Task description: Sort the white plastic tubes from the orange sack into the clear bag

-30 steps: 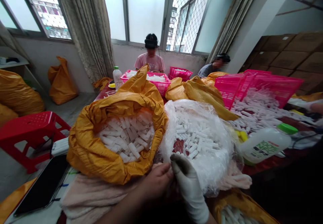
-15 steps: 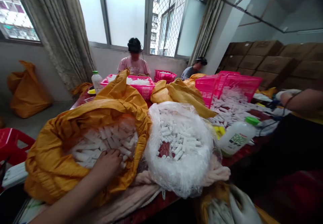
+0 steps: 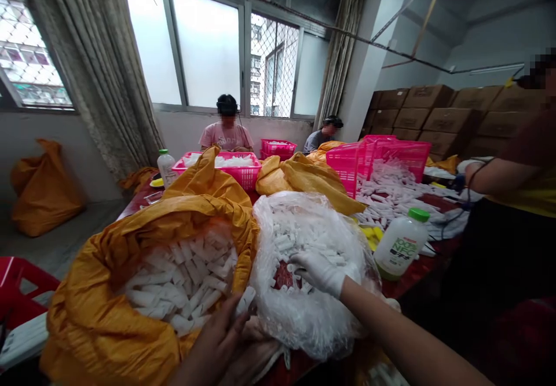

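My left hand (image 3: 223,331), bare, is closed around a white tube (image 3: 245,301) at the near edge of the orange sack. Inside that sack (image 3: 87,293) lies a heap of similar white tubes (image 3: 186,276). My right hand (image 3: 321,273), in a white glove, is over the clear plastic bag (image 3: 313,328), its bent fingers down among small white cylindrical pieces (image 3: 284,241). Whether a piece is between those fingertips is hidden. A patch of red surface shows inside the bag beside them.
A green-capped bottle (image 3: 402,244) stands right of the plastic bag. Pink baskets (image 3: 237,175) and a pile of white pieces (image 3: 386,192) lie further back. Two people sit across the table; another person (image 3: 512,171) stands at right. A red stool (image 3: 26,293) is at far left.
My left hand has come out of the orange sack with a white tube. My right hand has moved from the lower bag at bottom right up into the plastic bag. The view has tilted up.
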### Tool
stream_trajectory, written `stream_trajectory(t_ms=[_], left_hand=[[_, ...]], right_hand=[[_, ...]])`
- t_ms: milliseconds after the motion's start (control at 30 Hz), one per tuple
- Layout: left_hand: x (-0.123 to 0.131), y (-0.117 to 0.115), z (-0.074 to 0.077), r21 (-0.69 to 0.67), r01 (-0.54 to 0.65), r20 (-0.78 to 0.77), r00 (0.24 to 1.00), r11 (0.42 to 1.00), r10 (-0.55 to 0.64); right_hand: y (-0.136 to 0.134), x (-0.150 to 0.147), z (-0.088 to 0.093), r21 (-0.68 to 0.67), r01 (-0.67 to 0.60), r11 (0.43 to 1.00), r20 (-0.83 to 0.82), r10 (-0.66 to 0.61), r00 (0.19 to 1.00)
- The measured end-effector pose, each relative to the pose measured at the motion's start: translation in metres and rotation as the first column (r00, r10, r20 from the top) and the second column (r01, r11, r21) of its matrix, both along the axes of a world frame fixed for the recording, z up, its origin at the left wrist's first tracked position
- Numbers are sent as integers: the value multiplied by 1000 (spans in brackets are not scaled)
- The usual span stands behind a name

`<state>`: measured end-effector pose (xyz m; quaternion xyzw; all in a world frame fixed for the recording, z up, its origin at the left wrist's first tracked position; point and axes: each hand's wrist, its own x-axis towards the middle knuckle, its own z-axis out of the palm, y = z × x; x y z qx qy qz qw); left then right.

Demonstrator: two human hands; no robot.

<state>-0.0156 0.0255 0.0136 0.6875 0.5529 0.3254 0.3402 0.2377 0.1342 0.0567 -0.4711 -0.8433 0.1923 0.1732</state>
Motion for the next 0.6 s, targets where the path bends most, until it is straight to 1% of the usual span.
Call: stream_trajectory(t_ms=[33,67,100,133,167,200,233,300,367,400,467,533,600], left_hand=[[4,-4,-1,-17,-6,41,999,1000,7],[7,-7,0,-30,-6,76,997,1000,9],[11,-10,0,-38,-5,104,995,999,9],[13,-12,2,-44,-7,121,993,999,12],[15,-14,3,-46,-9,130,991,999,15],[16,-14,5,-47,-9,130,991,999,15],[16,-15,7,-48,-2,126,992,999,8],[14,-14,11,-43,41,116,993,998,-36],[13,-13,14,-29,98,108,990,995,-94],[13,-13,16,-27,126,102,987,992,-123],[14,-13,20,-47,167,96,982,985,-162],[17,-14,22,-76,174,112,980,982,-165],[17,-15,22,-99,168,165,975,981,-150]], right_hand=[[-12,-4,3,-29,-18,999,-97,15,995],[-25,-8,7,-76,-33,997,-238,14,971],[-38,-13,11,-140,-54,989,-393,-5,920],[-50,-19,15,-211,-77,974,-526,-46,849],[-60,-23,17,-282,-104,954,-620,-99,778],[-67,-27,19,-341,-127,931,-664,-143,734],[-73,-29,21,-380,-142,914,-661,-161,733],[-77,-30,22,-425,-155,892,-600,-149,786],[-75,-28,25,-419,-182,889,-501,-60,863],[-74,-28,28,-395,-196,897,-445,0,896],[-72,-30,33,-305,-213,928,-348,99,932],[-72,-35,39,-191,-212,958,-295,150,944],[-73,-40,42,-105,-222,969,-274,186,944]])
